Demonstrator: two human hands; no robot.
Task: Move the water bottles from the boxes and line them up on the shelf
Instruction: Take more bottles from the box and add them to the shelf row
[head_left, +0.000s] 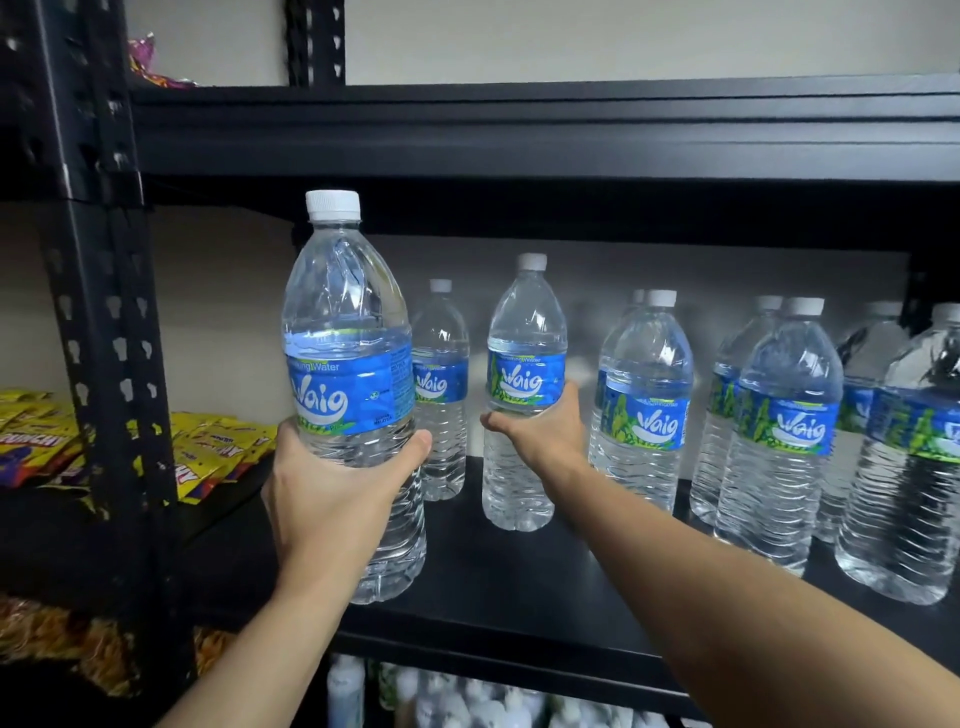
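Observation:
My left hand (332, 488) grips a clear water bottle (345, 312) with a blue label and white cap, held upright at the front left of the black shelf (498, 587). My right hand (540, 431) reaches deeper and is wrapped around a second bottle (525, 332) standing upright on the shelf board. Behind, between the two, stands another bottle (441, 374). To the right, several more bottles (644, 395) stand in rows of two, front to back, running off the right edge. No boxes are in view.
A black perforated upright post (104, 312) stands left of my left hand. Yellow snack packets (208, 447) lie on the neighbouring shelf at left. The upper shelf beam (519, 135) hangs low overhead. White bottles (467, 701) fill the level below.

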